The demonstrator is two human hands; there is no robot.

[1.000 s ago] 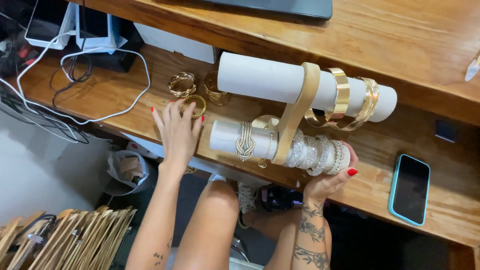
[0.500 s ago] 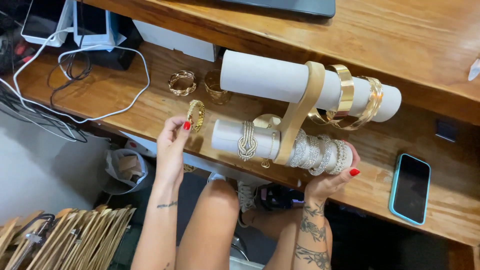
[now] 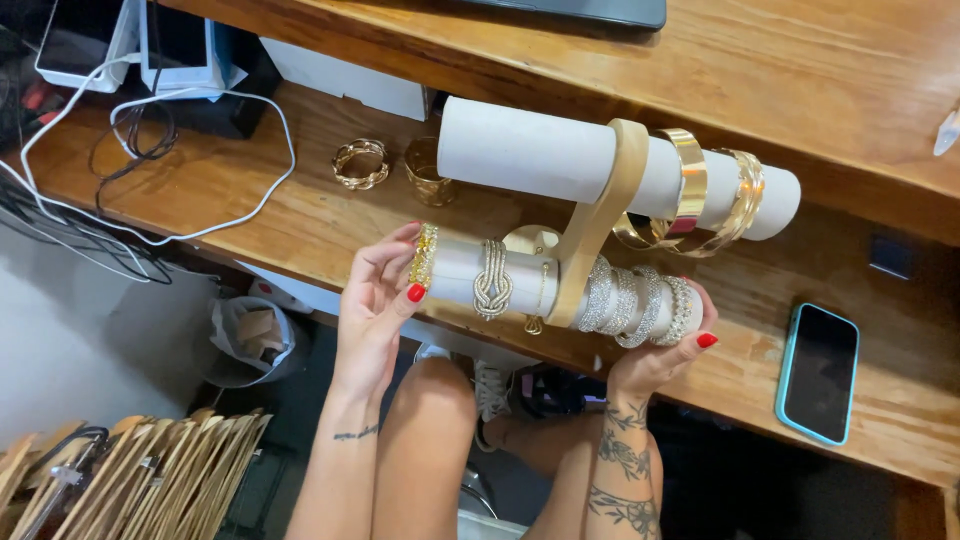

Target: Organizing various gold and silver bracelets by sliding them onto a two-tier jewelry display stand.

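Head view looks straight down on a long wooden shelf (image 3: 300, 215) with a two-tier bracelet stand of white padded rolls on a tan wooden upright (image 3: 600, 215). Left hand (image 3: 375, 300) rises from a bare forearm with a small tattoo near the wrist, palm turned toward the lower roll (image 3: 455, 275); its thumb and curled fingers pinch a gold beaded bangle (image 3: 424, 256) set at the roll's left end. Right hand (image 3: 655, 350), on a heavily tattooed forearm, cups the right end of the same roll from below, fingers wrapped up behind a cluster of sparkling silver bangles (image 3: 640, 305), the red-nailed thumb pressed against the end. Between the two hands a cream knotted bracelet (image 3: 491, 280) circles the roll.

On the upper roll (image 3: 530, 155), right of the upright, sit a wide polished gold cuff (image 3: 688, 175) and a thinner gold bangle (image 3: 745, 195). Behind the stand, on the shelf, lie a gold chain-link bracelet (image 3: 360, 163) and a plain gold cuff (image 3: 428, 172), just apart from each other.

A white rectangular box (image 3: 345, 85) rests at the back edge of the shelf, and a white cable (image 3: 200, 235) loops across the boards at left. A dark phone in a teal case (image 3: 818, 372) lies flat at the right. Below the shelf stands a bin lined with a pale bag (image 3: 245, 340).
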